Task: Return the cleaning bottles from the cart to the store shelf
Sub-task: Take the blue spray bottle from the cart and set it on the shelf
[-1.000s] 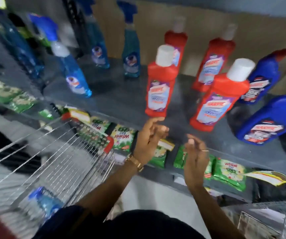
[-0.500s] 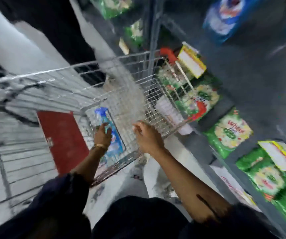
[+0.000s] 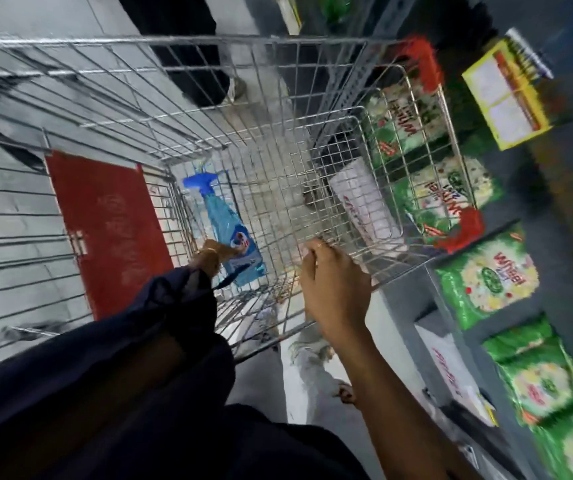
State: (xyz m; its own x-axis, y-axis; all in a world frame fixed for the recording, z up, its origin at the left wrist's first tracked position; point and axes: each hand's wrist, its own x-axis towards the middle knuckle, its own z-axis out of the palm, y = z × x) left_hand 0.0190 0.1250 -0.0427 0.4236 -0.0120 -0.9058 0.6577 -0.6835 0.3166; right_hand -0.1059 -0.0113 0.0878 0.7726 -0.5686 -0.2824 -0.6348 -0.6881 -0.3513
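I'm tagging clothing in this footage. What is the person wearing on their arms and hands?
The left arm has a loose dark navy sleeve down to the wrist, where a gold-coloured bracelet shows. The right arm is bare, with a thin ring on one finger of the right hand.

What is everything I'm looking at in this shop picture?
Shopping cart: one, silver wire, centre.
Spray bottle: one, blue, lying in the cart bottom.
Red panel: one, on the cart, left.
Detergent packets: several, green, on the shelf at right.
Price tag: one, yellow, upper right.
White packet: one, beside the cart's right wall.
Left hand: reaching down to the spray bottle; grip unclear.
Right hand: gripping the cart's wire rim.
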